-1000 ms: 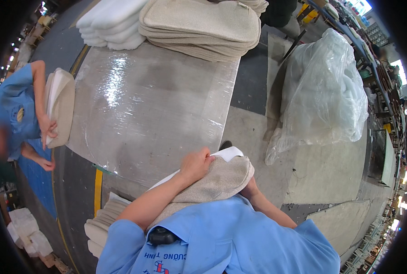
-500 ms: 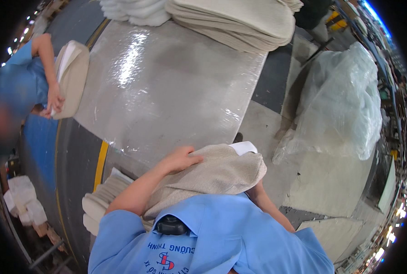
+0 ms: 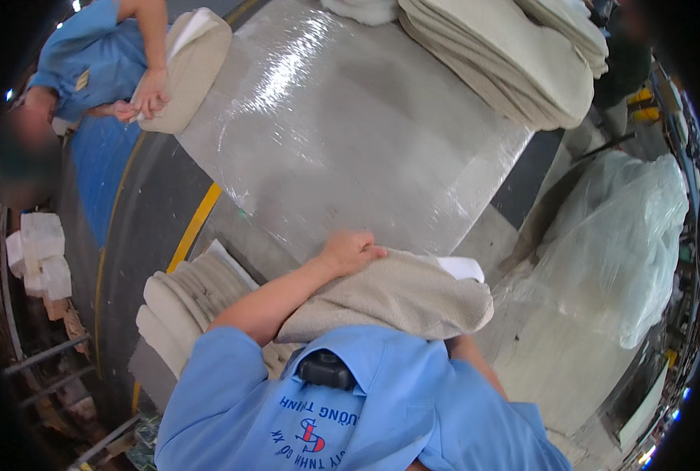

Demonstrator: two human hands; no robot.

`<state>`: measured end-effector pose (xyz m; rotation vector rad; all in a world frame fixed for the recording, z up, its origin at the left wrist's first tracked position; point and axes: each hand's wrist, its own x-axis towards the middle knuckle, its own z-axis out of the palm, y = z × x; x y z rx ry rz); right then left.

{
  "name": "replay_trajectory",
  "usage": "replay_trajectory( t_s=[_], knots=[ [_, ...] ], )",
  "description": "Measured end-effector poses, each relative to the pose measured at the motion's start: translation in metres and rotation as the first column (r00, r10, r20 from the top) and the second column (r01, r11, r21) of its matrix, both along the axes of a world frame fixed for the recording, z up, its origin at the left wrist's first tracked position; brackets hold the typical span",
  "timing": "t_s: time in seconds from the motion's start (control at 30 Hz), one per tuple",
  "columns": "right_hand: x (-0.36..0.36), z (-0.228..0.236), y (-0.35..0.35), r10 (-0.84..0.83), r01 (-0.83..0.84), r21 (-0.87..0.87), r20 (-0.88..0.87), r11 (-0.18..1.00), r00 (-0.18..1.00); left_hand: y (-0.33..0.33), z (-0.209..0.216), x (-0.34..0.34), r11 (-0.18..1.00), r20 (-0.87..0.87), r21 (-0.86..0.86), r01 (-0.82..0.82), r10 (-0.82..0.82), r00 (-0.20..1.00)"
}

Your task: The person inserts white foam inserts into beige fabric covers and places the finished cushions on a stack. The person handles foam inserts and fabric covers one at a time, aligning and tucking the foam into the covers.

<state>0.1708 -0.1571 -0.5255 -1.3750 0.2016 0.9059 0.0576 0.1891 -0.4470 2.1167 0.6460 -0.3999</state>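
Against my chest lies a beige textured fabric cushion cover (image 3: 401, 298), with a strip of white padding (image 3: 461, 268) poking out at its far right edge. My left hand (image 3: 351, 251) is closed on the cover's far edge, fingers curled over the fabric. My right forearm (image 3: 477, 365) runs up under the cover's right end. The cover hides my right hand, so its fingers do not show.
A plastic-wrapped table (image 3: 342, 141) stands ahead, with a stack of beige cushion pieces (image 3: 499, 63) at its far right. More cushions (image 3: 193, 294) are piled at my left. A co-worker's hands (image 3: 151, 98) hold another cushion. Crumpled clear plastic (image 3: 617, 235) stands at right.
The view has swung, so the table and stacks sit further right in the picture. My left hand has curled more tightly on the cover's edge; the cover still rests against me.
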Motion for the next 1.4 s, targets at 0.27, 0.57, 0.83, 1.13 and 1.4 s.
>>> replay_trajectory(
  t_s=[0.27,0.57,0.83,1.13,1.4],
  knots=[
    [0.008,-0.009,0.005,0.018,-0.018,0.002,-0.019,1.0,1.0,0.006,-0.005,-0.036,0.997,-0.002,0.07,0.03,-0.03,1.0],
    [0.131,0.029,-0.033,-0.081,0.144,-0.401,0.17,0.905,0.982,0.014,0.014,-0.194,0.493,0.176,0.146,-0.858,0.84,0.513],
    [0.092,0.1,0.229,0.873,-0.845,-0.415,0.472,0.338,0.118,-0.154,-0.028,-0.186,0.557,0.242,-0.687,-0.467,0.781,0.576],
    [-0.021,0.097,0.27,0.87,-0.707,-0.703,0.393,0.077,-0.297,-0.201,-0.017,-0.116,-0.28,-0.28,-0.96,-0.007,0.959,0.032],
    [-0.005,0.025,0.276,0.893,-0.869,-0.438,0.45,0.231,0.01,-0.188,-0.022,-0.06,-0.337,-0.258,-0.921,-0.194,0.904,-0.342]
  ],
)
